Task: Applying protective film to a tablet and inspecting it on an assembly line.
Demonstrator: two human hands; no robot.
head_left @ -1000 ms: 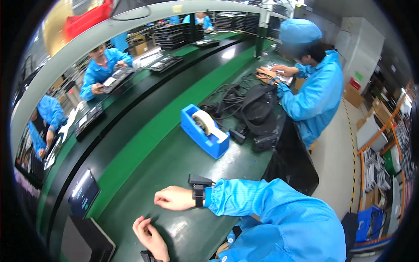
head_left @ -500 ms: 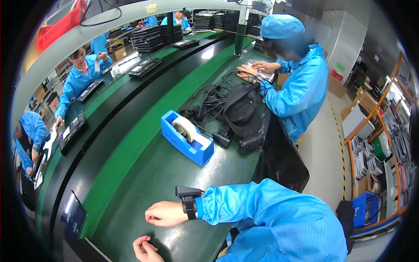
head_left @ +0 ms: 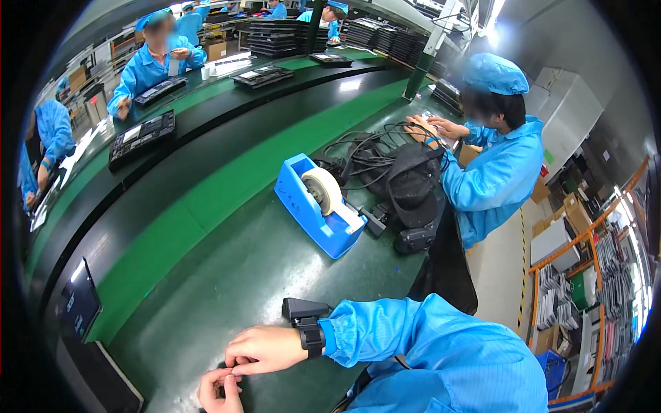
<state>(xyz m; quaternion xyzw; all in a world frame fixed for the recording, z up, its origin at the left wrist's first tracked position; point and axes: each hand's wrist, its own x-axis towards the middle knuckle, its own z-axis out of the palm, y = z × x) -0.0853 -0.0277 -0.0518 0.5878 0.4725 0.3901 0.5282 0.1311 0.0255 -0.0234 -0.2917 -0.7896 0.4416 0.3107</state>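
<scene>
My right hand (head_left: 265,350) is bent low over the green bench, its thumb and fingers pinched together. Just in front of it is my left hand (head_left: 219,392), also closed, with its fingertips meeting those of the right. Whatever lies between them, if anything, is too small to make out. A black strap with a boxy black device (head_left: 306,310) circles my right wrist. Farther off stands a blue tape dispenser (head_left: 320,213) carrying a roll of cream tape (head_left: 322,191); neither hand touches it.
Beyond the dispenser lie a black cap (head_left: 413,186), tangled black cables (head_left: 372,151) and a small black device (head_left: 415,240). A dark screen (head_left: 78,301) stands at lower left. A co-worker (head_left: 499,155) works at the right; across the belt (head_left: 227,165), others sit near flat black units (head_left: 142,138).
My hands have come together, fingertips now touching where they were apart before. The view has shifted, so the bench items appear farther right.
</scene>
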